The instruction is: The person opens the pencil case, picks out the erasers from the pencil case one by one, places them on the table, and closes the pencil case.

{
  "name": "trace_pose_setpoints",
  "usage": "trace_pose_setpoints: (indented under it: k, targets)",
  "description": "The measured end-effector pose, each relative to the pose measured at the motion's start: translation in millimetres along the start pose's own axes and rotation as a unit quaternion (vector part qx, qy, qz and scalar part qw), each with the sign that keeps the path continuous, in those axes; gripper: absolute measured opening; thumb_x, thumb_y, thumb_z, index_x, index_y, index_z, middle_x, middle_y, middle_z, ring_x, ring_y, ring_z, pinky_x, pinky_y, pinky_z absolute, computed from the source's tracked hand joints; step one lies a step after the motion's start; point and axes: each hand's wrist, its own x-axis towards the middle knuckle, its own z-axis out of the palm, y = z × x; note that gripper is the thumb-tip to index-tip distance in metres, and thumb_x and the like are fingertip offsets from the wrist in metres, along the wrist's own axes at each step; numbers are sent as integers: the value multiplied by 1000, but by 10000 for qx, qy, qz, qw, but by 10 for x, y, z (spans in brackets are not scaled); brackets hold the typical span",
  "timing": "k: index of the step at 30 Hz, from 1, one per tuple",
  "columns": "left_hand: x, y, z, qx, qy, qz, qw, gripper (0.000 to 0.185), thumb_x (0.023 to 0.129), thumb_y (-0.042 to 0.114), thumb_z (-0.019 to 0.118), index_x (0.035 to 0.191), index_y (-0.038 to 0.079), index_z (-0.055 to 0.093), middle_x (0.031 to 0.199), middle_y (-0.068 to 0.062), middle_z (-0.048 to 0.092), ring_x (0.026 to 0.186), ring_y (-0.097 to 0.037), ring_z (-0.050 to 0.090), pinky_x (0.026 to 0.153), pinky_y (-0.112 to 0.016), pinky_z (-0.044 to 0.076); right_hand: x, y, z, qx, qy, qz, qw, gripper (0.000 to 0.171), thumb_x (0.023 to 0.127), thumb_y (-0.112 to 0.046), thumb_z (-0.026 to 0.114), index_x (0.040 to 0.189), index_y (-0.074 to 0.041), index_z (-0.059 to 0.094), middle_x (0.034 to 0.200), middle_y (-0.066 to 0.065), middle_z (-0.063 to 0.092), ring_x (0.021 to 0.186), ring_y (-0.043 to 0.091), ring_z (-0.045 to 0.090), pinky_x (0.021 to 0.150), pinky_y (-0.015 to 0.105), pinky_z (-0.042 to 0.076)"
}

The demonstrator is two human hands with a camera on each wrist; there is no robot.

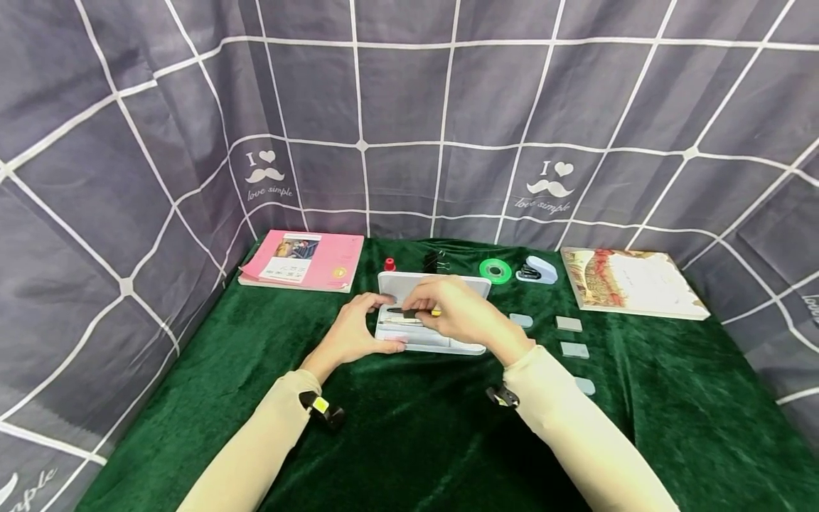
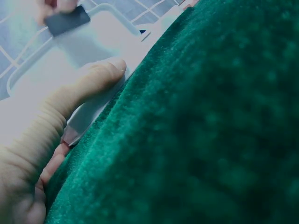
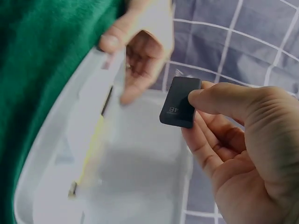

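Right hand point(image 3: 243, 140) pinching a small black eraser point(image 3: 180, 102) between thumb and forefinger, hovering over the open white pencil case point(image 1: 470, 347) in the middle of the green velvet tabletop point(image 1: 416, 441). Left hand point(image 1: 358, 331) curled round the case's left end, thumb point(image 2: 88, 81) pressed along the rim, steadying it. Inside the case, a yellow pencil point(image 3: 91, 149) lying lengthwise by the near wall, with a darker pen just beside it. Off to the right, four grey erasers point(image 1: 569, 323) scattered on the velvet; behind the case a red-capped bottle point(image 1: 389, 264), black binder clips point(image 1: 433, 262), a green tape roll point(image 1: 495, 271) and a small stapler point(image 1: 539, 270); pink book point(image 1: 302, 259) back left, illustrated book point(image 1: 630, 281) back right. Risk from here, as a judgement: only a fingertip pinch on a smooth little block, so a slip could send it bouncing off the rim onto the velvet; soft cloth underneath, so a slackened left-hand hold could let the light case skid or tip.
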Motion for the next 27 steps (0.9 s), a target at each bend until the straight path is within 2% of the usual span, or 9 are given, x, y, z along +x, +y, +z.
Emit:
trace_pose_setpoints:
  k: [4, 8, 11, 14, 18, 23, 27]
  targets:
    - [1, 7, 1, 40, 22, -103, 9999, 83, 74, 50, 104, 144, 24, 69, 149, -8, 64, 130, -35, 60, 112, -61, 51, -248, 6, -191, -204, 332, 44, 9992, 25, 94, 8, 80, 110, -10, 83, 104, 0, 78, 91, 12, 71, 83, 39, 63]
    - [-5, 12, -5, 88, 9, -188, 9998, 84, 73, 51, 104, 144, 24, 70, 149, -9, 64, 130, -35, 60, 112, -63, 49, -604, 97, -346, -434, 640, 135, 9969, 26, 92, 8, 82, 110, -11, 83, 100, -2, 76, 89, 10, 69, 79, 42, 62]
    - [-12, 22, -10, 55, -27, -198, 9998, 84, 74, 49, 105, 145, 23, 69, 150, -9, 63, 131, -36, 60, 112, -63, 49, -900, 175, -439, -508, 808, 267, 9951, 30, 90, 9, 84, 110, -13, 84, 97, -5, 75, 88, 7, 68, 77, 37, 61]
    - [-20, 33, -15, 56, -66, -223, 9997, 84, 74, 49, 105, 145, 23, 69, 151, -10, 63, 132, -36, 59, 113, -63, 49, -1181, 236, -496, -513, 900, 394, 9938, 34, 88, 10, 88, 109, -16, 84, 96, -6, 75, 86, 4, 68, 75, 26, 59]
    - [-23, 39, -20, 68, -53, -253, 9996, 84, 73, 48, 106, 144, 24, 70, 150, -9, 63, 131, -36, 59, 113, -63, 48, -1466, 278, -510, -484, 954, 510, 9930, 37, 86, 12, 90, 109, -17, 85, 97, -9, 75, 85, 3, 68, 75, 20, 56]
    - [-19, 33, -8, 40, -18, -243, 9997, 84, 72, 48, 106, 144, 24, 69, 150, -9, 63, 131, -36, 59, 113, -64, 48, -1678, 320, -427, -449, 861, 667, 9930, 40, 83, 16, 88, 107, -16, 85, 97, -11, 75, 85, 2, 67, 75, 28, 60]
    - [-11, 0, 0, 63, -18, -234, 9997, 84, 72, 49, 106, 144, 25, 69, 150, -9, 64, 131, -36, 59, 113, -63, 48, -1788, 382, -298, -453, 815, 717, 9931, 40, 80, 18, 89, 104, -14, 84, 96, -9, 75, 84, 4, 67, 73, 30, 61]
